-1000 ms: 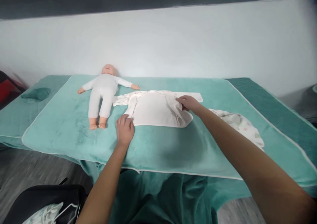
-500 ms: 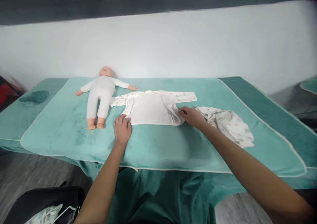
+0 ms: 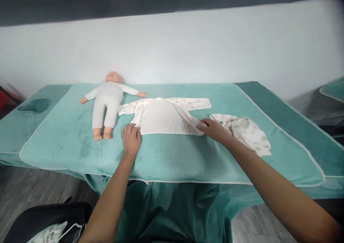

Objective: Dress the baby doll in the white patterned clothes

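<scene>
A white baby shirt (image 3: 163,118) with patterned sleeves lies spread on a green blanket (image 3: 172,160), its front open. At its lower left corner rests my left hand (image 3: 131,138), palm down with fingers lying flat on the cloth edge. My right hand (image 3: 215,129) pinches the shirt's lower right front edge and holds that flap out to the right. Left of the shirt, a baby doll (image 3: 109,105) in white lies on its back, arms spread. Crumpled patterned baby clothing (image 3: 248,134) lies right of the shirt, partly hidden by my right forearm.
A small dark green pillow (image 3: 34,105) is at the far left of the bed. White wall (image 3: 172,49) rises behind the bed. In the lower left stands a black chair (image 3: 40,218) with patterned cloth (image 3: 49,233) on it.
My right hand has moved slightly right, drawing the shirt's right front flap outward so it lies wider. My left hand stays at the left corner. The view has shifted slightly.
</scene>
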The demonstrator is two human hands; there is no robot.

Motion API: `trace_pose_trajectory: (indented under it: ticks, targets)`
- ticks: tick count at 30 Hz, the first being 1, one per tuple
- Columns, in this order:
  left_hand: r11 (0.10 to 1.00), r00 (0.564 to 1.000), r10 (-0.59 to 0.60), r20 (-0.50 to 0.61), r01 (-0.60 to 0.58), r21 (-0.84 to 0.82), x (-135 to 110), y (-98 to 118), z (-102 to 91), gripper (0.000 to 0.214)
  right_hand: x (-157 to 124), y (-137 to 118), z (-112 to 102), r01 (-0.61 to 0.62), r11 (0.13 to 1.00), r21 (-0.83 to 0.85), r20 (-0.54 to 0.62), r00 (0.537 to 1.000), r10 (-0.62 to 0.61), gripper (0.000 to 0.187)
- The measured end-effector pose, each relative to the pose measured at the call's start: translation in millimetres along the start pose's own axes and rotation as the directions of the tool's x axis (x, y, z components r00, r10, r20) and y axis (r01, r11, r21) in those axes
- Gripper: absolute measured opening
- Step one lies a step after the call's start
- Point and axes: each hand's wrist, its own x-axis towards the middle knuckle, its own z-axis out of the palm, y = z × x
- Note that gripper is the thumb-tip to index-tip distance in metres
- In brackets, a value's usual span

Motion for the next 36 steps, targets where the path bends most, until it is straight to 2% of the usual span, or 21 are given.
trace_pose_trajectory:
  ticks: [3,5,6,8,10,12,15,17,18,23,26,28,31,33,36]
  targets:
    - [1.0,1.0,0.0,0.002,0.0,-0.008,0,0,-0.7,0.016,1,-8,4,-0.042,0.929,0.368,0.014,0.999,0.039,0.033]
    - [1.0,1.0,0.0,0.005,0.0,-0.001,0,0,-0.8,0.016,5,-6,8,-0.12,0.881,0.457,0.044,0.993,0.112,0.037]
    - [1.0,1.0,-0.001,0.005,0.001,0.003,0,0,-0.7,0.016,7,-3,9,-0.151,0.901,0.406,0.04,0.988,0.148,0.038]
    - [1.0,1.0,0.0,0.005,0.0,0.007,0,0,-0.4,0.015,9,4,11,-0.149,0.975,0.162,-0.02,0.988,0.155,0.041]
    - [1.0,1.0,-0.002,0.006,0.002,0.005,0,0,-0.1,0.015,9,9,13,-0.052,0.99,-0.131,-0.1,0.994,0.039,0.044]
    - [1.0,1.0,-0.002,0.007,0.002,0.003,0,0,0.2,0.015,6,9,14,0.09,0.952,-0.293,-0.173,0.974,-0.146,0.043]
    - [1.0,1.0,0.0,0.007,0.0,0.007,-1,0,0.6,0.014,7,-1,18,0.32,0.893,-0.315,-0.259,0.877,-0.405,0.039]
    - [1.0,1.0,0.003,0.005,-0.003,0.011,-1,0,1.0,0.014,14,-12,23,0.416,0.868,-0.271,-0.289,0.825,-0.485,0.036]
    - [1.0,1.0,0.004,0.003,-0.004,0.013,-1,0,1.2,0.014,20,-18,27,0.433,0.869,-0.238,-0.295,0.821,-0.49,0.035]
    - [1.0,1.0,0.005,-0.003,-0.005,0.015,0,-1,1.4,0.015,63,-43,44,0.382,0.919,-0.101,-0.172,0.903,-0.395,0.038]
    - [1.0,1.0,0.005,0.0,-0.005,0.015,0,0,0.7,0.016,90,-52,50,0.258,0.962,-0.092,-0.204,0.94,-0.272,0.042]
    - [1.0,1.0,0.008,-0.003,-0.008,0.019,0,0,0.5,0.016,107,-56,51,0.146,0.986,-0.075,-0.251,0.955,-0.16,0.044]
    - [1.0,1.0,0.013,-0.007,-0.013,0.023,0,0,0.9,0.016,129,-59,46,0.028,0.998,-0.048,-0.228,0.973,-0.039,0.033]
    - [1.0,1.0,0.014,-0.007,-0.014,0.024,0,0,1.5,0.015,139,-61,41,0.011,0.999,-0.047,-0.216,0.976,-0.02,0.025]
    - [1.0,1.0,0.017,-0.009,-0.017,0.026,-1,0,2.1,0.015,146,-62,35,0.005,0.998,-0.057,-0.269,0.963,-0.021,0.031]
